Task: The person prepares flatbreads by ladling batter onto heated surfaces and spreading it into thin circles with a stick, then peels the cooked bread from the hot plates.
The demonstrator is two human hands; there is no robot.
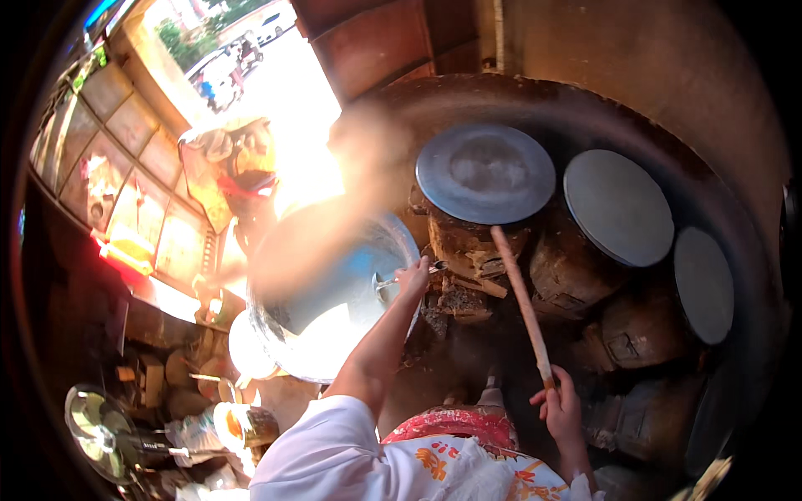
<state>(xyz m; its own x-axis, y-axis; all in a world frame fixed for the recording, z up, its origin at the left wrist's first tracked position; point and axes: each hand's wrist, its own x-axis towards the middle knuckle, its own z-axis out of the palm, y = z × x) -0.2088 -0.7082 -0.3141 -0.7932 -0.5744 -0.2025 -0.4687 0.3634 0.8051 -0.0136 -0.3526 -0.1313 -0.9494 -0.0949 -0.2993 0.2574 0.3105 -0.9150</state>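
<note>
My left hand [411, 280] is closed around the handle of a metal ladle [383, 285]. The ladle's head hangs over a wide blue tub [404, 238], whose inside is partly lost in glare. In my right fist is a long wooden stick [525, 307]; my right hand [561, 405] grips its lower end. The stick's far tip points at the near edge of a round griddle [486, 171], which has a bluish-grey surface with a darker middle. Whether the tip touches the griddle I cannot tell.
Two more round griddles, a pale one [618, 209] and a narrower-looking one [703, 285], stand to the right on brick-like stoves [476, 246]. A fan [100, 430] and clutter lie at lower left. A blurred smear covers the tub's far side. Beyond is a bright opening.
</note>
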